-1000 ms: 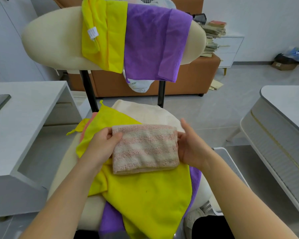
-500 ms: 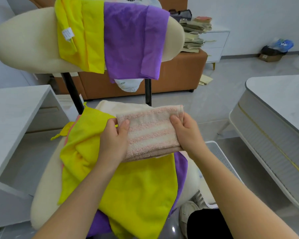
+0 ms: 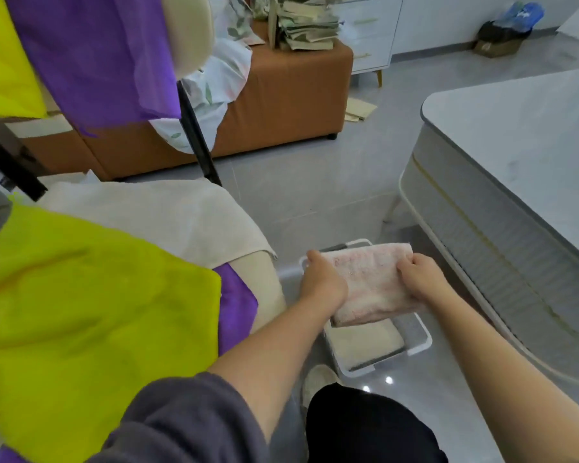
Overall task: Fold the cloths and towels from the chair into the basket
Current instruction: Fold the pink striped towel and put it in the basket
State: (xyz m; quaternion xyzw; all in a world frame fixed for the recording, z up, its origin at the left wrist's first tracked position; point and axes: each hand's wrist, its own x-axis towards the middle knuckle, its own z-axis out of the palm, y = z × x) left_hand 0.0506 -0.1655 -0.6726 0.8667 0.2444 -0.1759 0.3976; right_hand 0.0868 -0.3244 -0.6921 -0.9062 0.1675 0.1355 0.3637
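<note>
The left hand (image 3: 321, 285) and right hand (image 3: 422, 279) are gripping opposite ends of the pink towel (image 3: 371, 282), so its fold is not slipping open. They are holding it level above the basket (image 3: 424, 344), at 3 o'clock of the chair (image 3: 261, 275), probably for a flat landing.

Nothing legible shows anywhere in view. The stack of papers (image 3: 306, 26) on the sofa (image 3: 281, 95) is the likeliest place for print (too blurred and small to make out), and no letter, number or brand can be read on it.
</note>
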